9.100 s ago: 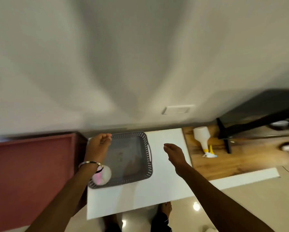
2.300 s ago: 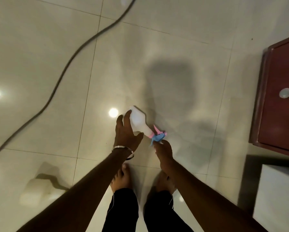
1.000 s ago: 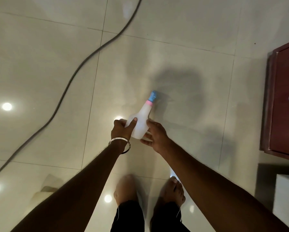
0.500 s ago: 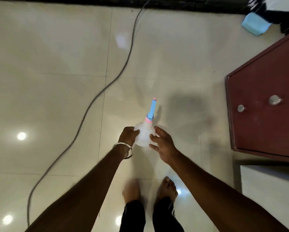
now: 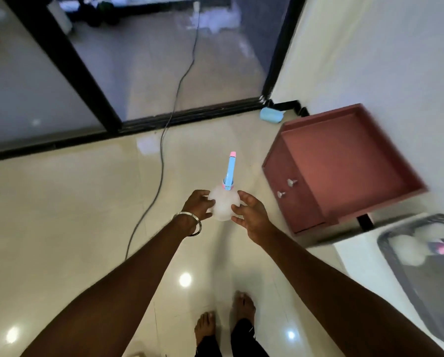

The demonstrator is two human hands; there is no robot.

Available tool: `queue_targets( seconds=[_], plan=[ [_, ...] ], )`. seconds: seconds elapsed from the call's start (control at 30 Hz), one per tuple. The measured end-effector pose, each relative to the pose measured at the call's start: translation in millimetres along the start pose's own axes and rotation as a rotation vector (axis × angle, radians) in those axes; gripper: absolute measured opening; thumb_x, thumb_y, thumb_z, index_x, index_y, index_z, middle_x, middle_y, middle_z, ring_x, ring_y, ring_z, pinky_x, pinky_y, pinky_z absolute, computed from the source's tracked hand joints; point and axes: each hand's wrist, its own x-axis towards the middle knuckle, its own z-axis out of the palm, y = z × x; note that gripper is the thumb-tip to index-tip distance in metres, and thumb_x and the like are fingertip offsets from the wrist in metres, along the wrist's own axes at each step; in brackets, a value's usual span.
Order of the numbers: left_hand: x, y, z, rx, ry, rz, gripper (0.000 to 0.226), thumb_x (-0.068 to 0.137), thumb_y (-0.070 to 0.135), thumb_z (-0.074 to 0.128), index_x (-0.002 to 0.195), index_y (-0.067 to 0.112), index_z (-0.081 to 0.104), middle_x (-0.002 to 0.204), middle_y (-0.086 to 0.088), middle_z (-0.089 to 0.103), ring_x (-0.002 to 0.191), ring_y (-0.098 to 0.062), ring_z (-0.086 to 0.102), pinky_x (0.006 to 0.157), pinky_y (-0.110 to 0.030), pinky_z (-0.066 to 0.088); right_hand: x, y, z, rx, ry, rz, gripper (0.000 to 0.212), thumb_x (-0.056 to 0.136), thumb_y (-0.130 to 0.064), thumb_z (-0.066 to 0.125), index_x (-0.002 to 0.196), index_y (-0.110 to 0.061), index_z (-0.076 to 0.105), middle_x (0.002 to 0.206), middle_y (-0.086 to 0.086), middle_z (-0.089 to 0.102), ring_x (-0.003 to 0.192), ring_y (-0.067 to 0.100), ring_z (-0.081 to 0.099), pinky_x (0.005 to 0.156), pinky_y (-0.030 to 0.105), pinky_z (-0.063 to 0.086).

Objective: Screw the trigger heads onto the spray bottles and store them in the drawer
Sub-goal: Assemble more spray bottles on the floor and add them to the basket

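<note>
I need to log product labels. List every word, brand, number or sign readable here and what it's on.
None can be read.
Bottle between the hands: plain white, no label visible.
Cabinet: bare.
Basket and the bottle in it: too blurred to tell.

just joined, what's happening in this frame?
A person standing barefoot on a tiled floor holds a translucent white spray bottle between the left hand and right hand. Its blue and pink trigger head is already on, pointing away from them. The dark red cabinet stands to the right with its knobbed drawers shut. A grey mesh basket on a white table holds another bottle, blurred.
</note>
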Motion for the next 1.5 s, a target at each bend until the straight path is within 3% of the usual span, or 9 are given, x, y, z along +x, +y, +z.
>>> queue_targets(
  seconds=[0.17, 0.37, 0.53, 0.67, 0.77, 0.97, 1.13, 1.3, 1.5],
  plan=[
    [-67, 57, 61, 0.106, -0.135, 0.049, 0.032, 0.087, 0.004, 0.059, 0.119, 0.006, 0.052, 0.107, -0.008, 0.052, 0.098, -0.021, 0.054, 0.091, -0.043, 0.052, -86, -59, -42, 0.081, 0.152, -0.068, 0.043, 0.087, -0.003, 0.067, 0.128, -0.016, 0.057, 0.116, -0.001, 0.063, 0.102, 0.021, 0.063, 0.097, 0.048, 0.050],
    [-144, 84, 150, 0.248, -0.317, 0.069, 0.020, 0.089, 0.004, 0.056, 0.109, 0.007, 0.056, 0.110, -0.011, 0.057, 0.103, -0.025, 0.056, 0.082, -0.042, 0.056, -193, -92, -105, 0.111, 0.341, -0.138, 0.045, 0.088, -0.005, 0.069, 0.130, -0.003, 0.054, 0.130, 0.017, 0.060, 0.119, 0.036, 0.058, 0.100, 0.053, 0.050],
    [-209, 77, 240, 0.388, -0.484, 0.092, 0.013, 0.088, 0.003, 0.057, 0.086, 0.015, 0.060, 0.093, -0.007, 0.060, 0.085, -0.020, 0.060, 0.072, -0.037, 0.057, -281, -86, -172, 0.285, 0.512, -0.209, 0.028, 0.084, -0.010, 0.074, 0.109, -0.017, 0.064, 0.114, 0.007, 0.066, 0.103, 0.027, 0.064, 0.074, 0.032, 0.060],
    [-244, 52, 313, 0.509, -0.599, 0.100, 0.019, 0.086, 0.003, 0.059, 0.104, 0.003, 0.061, 0.098, -0.012, 0.061, 0.086, -0.024, 0.060, 0.068, -0.035, 0.055, -333, -69, -228, 0.424, 0.668, -0.199, 0.043, 0.082, -0.004, 0.073, 0.121, -0.012, 0.059, 0.122, 0.006, 0.064, 0.109, 0.028, 0.063, 0.080, 0.038, 0.059],
    [-263, 31, 369, 0.604, -0.657, 0.124, 0.017, 0.085, 0.004, 0.062, 0.101, 0.009, 0.059, 0.100, -0.009, 0.058, 0.091, -0.024, 0.057, 0.071, -0.037, 0.056, -359, -54, -271, 0.472, 0.759, -0.217, 0.034, 0.082, -0.001, 0.071, 0.111, -0.016, 0.062, 0.117, 0.003, 0.063, 0.101, 0.022, 0.065, 0.066, 0.028, 0.059],
    [-274, -9, 458, 0.772, -0.710, 0.224, 0.030, 0.083, 0.006, 0.062, 0.112, 0.016, 0.056, 0.110, -0.007, 0.059, 0.103, -0.029, 0.059, 0.081, -0.039, 0.057, -373, -30, -351, 0.469, 0.845, -0.223, 0.031, 0.082, -0.007, 0.074, 0.106, -0.025, 0.064, 0.113, 0.004, 0.064, 0.103, 0.024, 0.063, 0.066, 0.023, 0.057],
    [-255, -41, 521, 0.853, -0.697, 0.302, 0.038, 0.083, 0.005, 0.063, 0.119, 0.016, 0.058, 0.122, -0.006, 0.060, 0.110, -0.027, 0.058, 0.096, -0.038, 0.051, -351, -17, -418, 0.383, 0.848, -0.248, 0.040, 0.080, -0.004, 0.076, 0.113, -0.025, 0.066, 0.111, 0.005, 0.069, 0.102, 0.025, 0.064, 0.077, 0.033, 0.057],
    [-230, -64, 563, 0.902, -0.666, 0.365, 0.044, 0.082, 0.004, 0.066, 0.123, 0.018, 0.057, 0.126, -0.005, 0.056, 0.114, -0.023, 0.056, 0.100, -0.032, 0.048, -311, -10, -467, 0.259, 0.863, -0.177, 0.046, 0.084, 0.001, 0.070, 0.106, -0.039, 0.063, 0.107, -0.018, 0.068, 0.104, 0.011, 0.063, 0.088, 0.029, 0.055],
    [-189, -84, 602, 1.017, -0.636, 0.391, 0.047, 0.084, 0.006, 0.065, 0.128, 0.018, 0.054, 0.130, -0.007, 0.047, 0.117, -0.024, 0.055, 0.104, -0.032, 0.045, -264, -6, -501, 0.265, 0.895, -0.127, 0.042, 0.086, -0.003, 0.070, 0.098, -0.042, 0.066, 0.094, -0.032, 0.069, 0.091, -0.007, 0.064, 0.064, 0.012, 0.054]
  ],
)
